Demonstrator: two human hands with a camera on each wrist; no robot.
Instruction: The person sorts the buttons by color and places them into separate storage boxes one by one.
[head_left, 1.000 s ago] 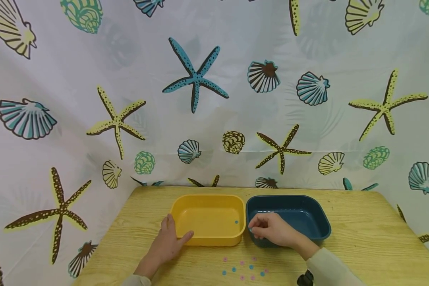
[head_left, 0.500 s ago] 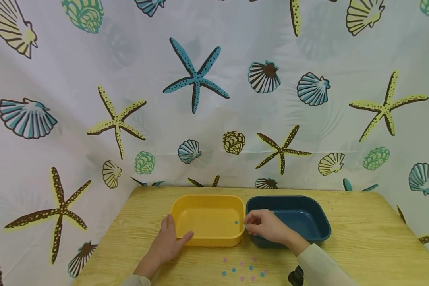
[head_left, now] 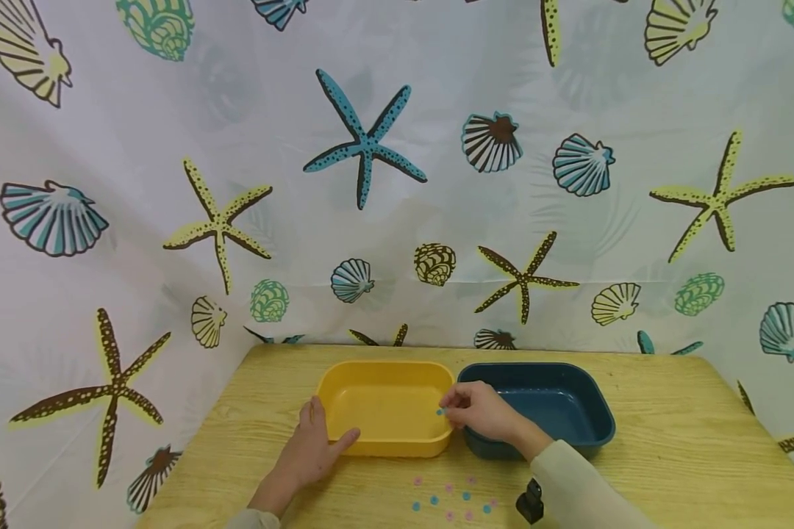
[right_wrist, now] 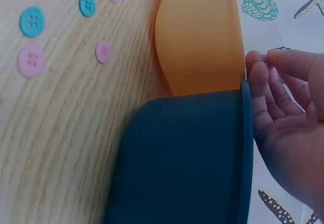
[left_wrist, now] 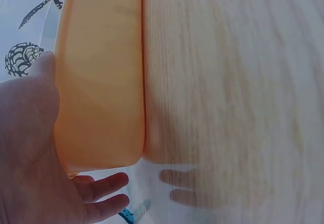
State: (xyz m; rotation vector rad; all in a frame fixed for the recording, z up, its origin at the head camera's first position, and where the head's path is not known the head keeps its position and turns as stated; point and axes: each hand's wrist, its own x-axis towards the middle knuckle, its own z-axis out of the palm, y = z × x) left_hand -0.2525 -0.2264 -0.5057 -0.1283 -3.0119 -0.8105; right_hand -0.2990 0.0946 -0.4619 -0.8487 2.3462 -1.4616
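In the head view my left hand (head_left: 309, 448) rests against the near left corner of a yellow plastic bin (head_left: 384, 447). Its thumb lies along the front rim and its fingers reach along the left side, fairly straight in the left wrist view. My right hand (head_left: 483, 413) hovers over the yellow bin's right rim, beside a dark blue bin (head_left: 559, 404). Thumb and forefinger pinch a small blue button (head_left: 440, 411), mostly hidden by the fingertips. Another blue button lay inside the yellow bin near this spot; I cannot clearly separate the two now.
On the wooden table (head_left: 668, 433) in front of the bins lie several loose buttons, blue button (right_wrist: 32, 21) and pink button (right_wrist: 31, 60) kinds mixed. The two bins stand side by side. A cloth (head_left: 397, 308) printed with shells and starfish hangs behind and at the sides.
My right hand has moved left from above the dark blue bin's left edge to the yellow bin's right rim, carrying the blue button. The left hand has stayed put.
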